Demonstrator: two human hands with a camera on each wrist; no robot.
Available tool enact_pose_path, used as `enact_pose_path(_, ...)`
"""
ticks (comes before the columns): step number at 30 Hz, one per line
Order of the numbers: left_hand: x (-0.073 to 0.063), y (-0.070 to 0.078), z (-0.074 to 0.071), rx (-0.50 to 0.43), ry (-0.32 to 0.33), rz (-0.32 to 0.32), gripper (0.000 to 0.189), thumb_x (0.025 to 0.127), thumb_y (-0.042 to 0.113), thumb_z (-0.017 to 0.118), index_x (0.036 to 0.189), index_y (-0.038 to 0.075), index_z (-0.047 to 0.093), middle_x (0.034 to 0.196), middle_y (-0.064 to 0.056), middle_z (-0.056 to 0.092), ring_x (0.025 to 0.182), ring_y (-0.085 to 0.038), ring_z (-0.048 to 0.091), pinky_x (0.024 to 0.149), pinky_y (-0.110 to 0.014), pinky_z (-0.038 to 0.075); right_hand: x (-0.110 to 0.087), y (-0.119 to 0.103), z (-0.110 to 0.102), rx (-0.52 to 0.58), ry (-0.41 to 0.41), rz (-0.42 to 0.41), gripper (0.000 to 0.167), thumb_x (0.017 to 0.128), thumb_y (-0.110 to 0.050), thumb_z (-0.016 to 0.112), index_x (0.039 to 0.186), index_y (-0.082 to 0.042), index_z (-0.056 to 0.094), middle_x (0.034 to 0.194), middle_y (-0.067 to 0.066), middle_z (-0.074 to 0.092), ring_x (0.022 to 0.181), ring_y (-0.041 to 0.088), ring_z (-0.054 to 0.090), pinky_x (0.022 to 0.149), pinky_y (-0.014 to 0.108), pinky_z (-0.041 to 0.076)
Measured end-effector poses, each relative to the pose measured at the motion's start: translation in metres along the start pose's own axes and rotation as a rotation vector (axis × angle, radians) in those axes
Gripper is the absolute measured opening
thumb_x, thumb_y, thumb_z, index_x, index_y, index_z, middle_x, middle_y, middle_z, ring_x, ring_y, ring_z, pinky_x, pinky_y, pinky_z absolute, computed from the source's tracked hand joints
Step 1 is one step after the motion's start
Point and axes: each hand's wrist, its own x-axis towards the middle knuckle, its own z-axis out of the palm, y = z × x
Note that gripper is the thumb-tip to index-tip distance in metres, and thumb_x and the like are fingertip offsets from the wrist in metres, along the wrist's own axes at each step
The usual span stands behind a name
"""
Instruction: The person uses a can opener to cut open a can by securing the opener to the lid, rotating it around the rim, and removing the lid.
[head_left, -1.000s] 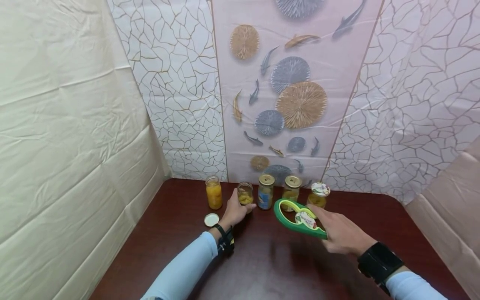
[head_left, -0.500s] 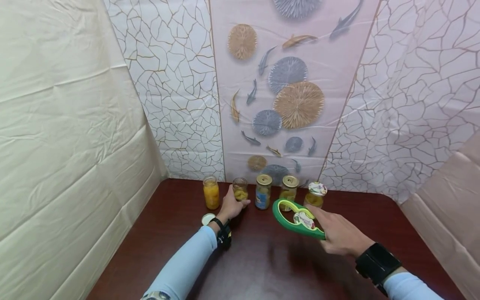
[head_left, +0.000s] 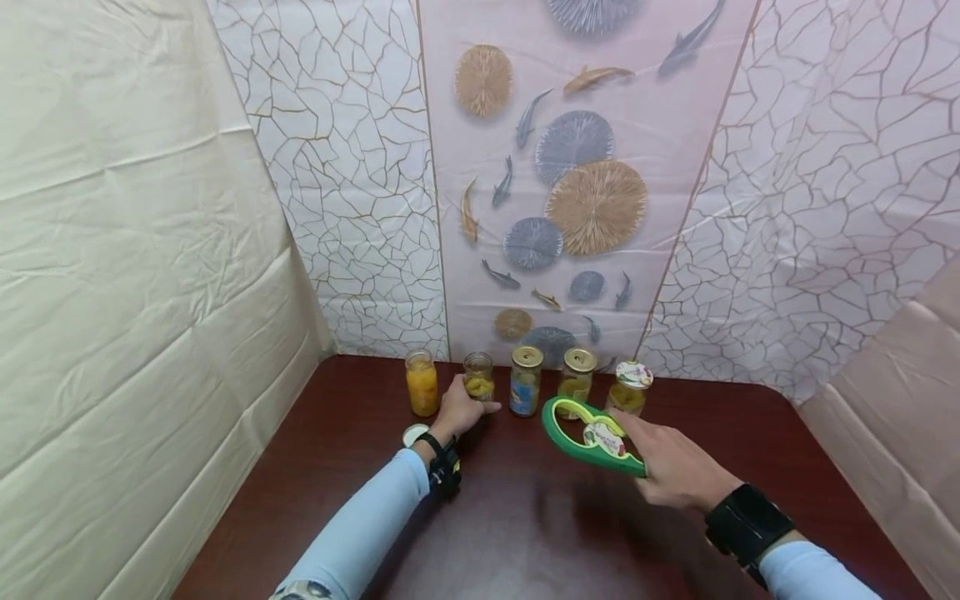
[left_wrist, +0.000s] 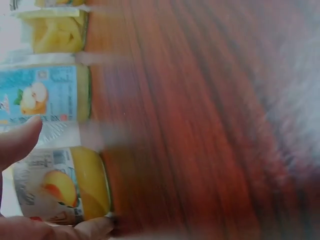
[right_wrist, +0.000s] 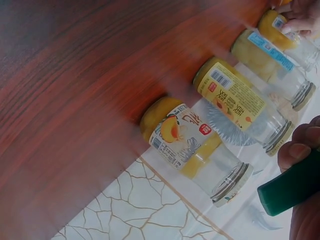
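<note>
My left hand [head_left: 460, 410] is beside a lidless peach jar [head_left: 479, 388], second from left. In the left wrist view the thumb [left_wrist: 22, 142] stands apart from the glass, while the fingers lie along the jar's other side. My right hand [head_left: 678, 462] grips a green jar opener [head_left: 573, 447] above the table. A white printed lid [head_left: 604, 438] sits within the opener's lime inner edge. In the right wrist view only the opener's dark green end [right_wrist: 290, 187] shows, with curled fingers around it.
Other fruit jars line the back: an open orange-filled jar [head_left: 422, 385], a blue-labelled jar [head_left: 524, 385], a gold-lidded jar [head_left: 577, 379] and a printed-lid jar [head_left: 631, 386]. A loose white lid [head_left: 414, 434] lies beside my left wrist. Cloth-covered walls enclose the dark red table [head_left: 517, 533].
The lidless jar has shifted slightly left, closer to the orange-filled jar, and my left hand went with it. My right hand keeps hold of the jar opener, almost still.
</note>
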Motion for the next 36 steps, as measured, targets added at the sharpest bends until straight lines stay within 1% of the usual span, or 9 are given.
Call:
enact_pose_path(5,-0.02,0.007,-0.007,-0.011,-0.018,-0.088,0.096,0.086,0.025,0.092,0.159,-0.005,0.036,0.149,-0.026,0.057,0.137,-0.041,0.059,0.116,-0.056,0.05,0.001,0.0,0.001,-0.005,-0.033,0.013,0.09,0.077,-0.01,0.083,0.158,-0.004,0.041,0.13,0.008,0.07,0.094,0.006,0.063,0.075,0.027,0.053)
enact_pose_path(9,-0.042,0.008,-0.014,0.01,-0.037,-0.137,0.108,0.086,0.033,0.092,0.165,-0.006,0.028,0.166,-0.029,0.042,0.153,-0.045,0.044,0.123,-0.06,0.043,0.0,0.001,0.005,0.006,-0.045,0.036,0.091,0.076,-0.008,0.082,0.158,-0.003,0.041,0.133,0.011,0.07,0.094,0.006,0.063,0.075,0.026,0.052)
enact_pose_path(11,-0.055,0.006,-0.021,0.015,-0.059,-0.126,0.106,0.086,0.038,0.091,0.164,-0.005,0.033,0.166,-0.028,0.042,0.153,-0.045,0.044,0.121,-0.06,0.045,-0.001,0.001,0.007,0.009,-0.038,0.038,0.092,0.075,-0.007,0.081,0.158,-0.003,0.042,0.133,0.011,0.07,0.096,0.007,0.064,0.076,0.026,0.053)
enact_pose_path(17,-0.091,0.003,-0.047,-0.012,-0.129,-0.061,0.086,0.088,0.043,0.089,0.154,0.001,0.053,0.157,-0.023,0.056,0.143,-0.043,0.057,0.109,-0.056,0.056,-0.003,0.0,0.009,0.016,-0.004,0.034,0.093,0.073,-0.006,0.08,0.158,-0.005,0.042,0.13,0.009,0.071,0.095,0.007,0.064,0.075,0.025,0.052)
enact_pose_path(22,-0.108,0.003,-0.058,-0.066,-0.2,0.036,0.067,0.094,0.041,0.084,0.148,0.008,0.061,0.152,-0.02,0.062,0.138,-0.04,0.063,0.1,-0.047,0.063,-0.006,0.0,0.007,-0.005,0.024,0.041,0.094,0.072,-0.007,0.081,0.158,-0.007,0.042,0.124,0.004,0.071,0.093,0.005,0.062,0.074,0.024,0.052)
enact_pose_path(26,-0.114,0.003,-0.055,-0.127,-0.218,0.129,0.051,0.098,0.034,0.08,0.142,0.011,0.066,0.144,-0.019,0.068,0.13,-0.034,0.07,0.096,-0.041,0.064,-0.006,-0.002,0.007,0.007,0.036,0.033,0.093,0.071,-0.006,0.08,0.157,-0.006,0.044,0.122,0.003,0.072,0.092,0.005,0.062,0.074,0.025,0.052)
enact_pose_path(30,-0.121,0.008,-0.047,-0.204,-0.247,0.183,0.043,0.101,0.031,0.077,0.137,0.01,0.07,0.137,-0.019,0.072,0.121,-0.029,0.075,0.097,-0.045,0.064,0.0,-0.011,0.013,0.048,0.03,0.014,0.089,0.074,-0.007,0.08,0.156,-0.011,0.045,0.123,0.001,0.071,0.094,0.004,0.064,0.076,0.024,0.053)
enact_pose_path(33,-0.127,0.016,-0.038,-0.308,-0.332,0.183,0.042,0.103,0.03,0.073,0.139,0.008,0.069,0.139,-0.02,0.072,0.124,-0.03,0.074,0.103,-0.047,0.062,0.005,-0.021,0.015,0.071,0.026,-0.01,0.086,0.079,-0.012,0.082,0.157,-0.012,0.044,0.126,0.0,0.071,0.099,0.004,0.066,0.079,0.027,0.057)
enact_pose_path(36,-0.13,0.027,-0.028,-0.395,-0.455,0.181,0.045,0.108,0.032,0.066,0.144,0.005,0.065,0.143,-0.02,0.07,0.125,-0.027,0.073,0.105,-0.043,0.062,0.012,-0.034,0.017,0.091,0.016,-0.037,0.085,0.084,-0.02,0.083,0.159,-0.012,0.042,0.132,0.0,0.07,0.104,0.006,0.068,0.083,0.03,0.059)
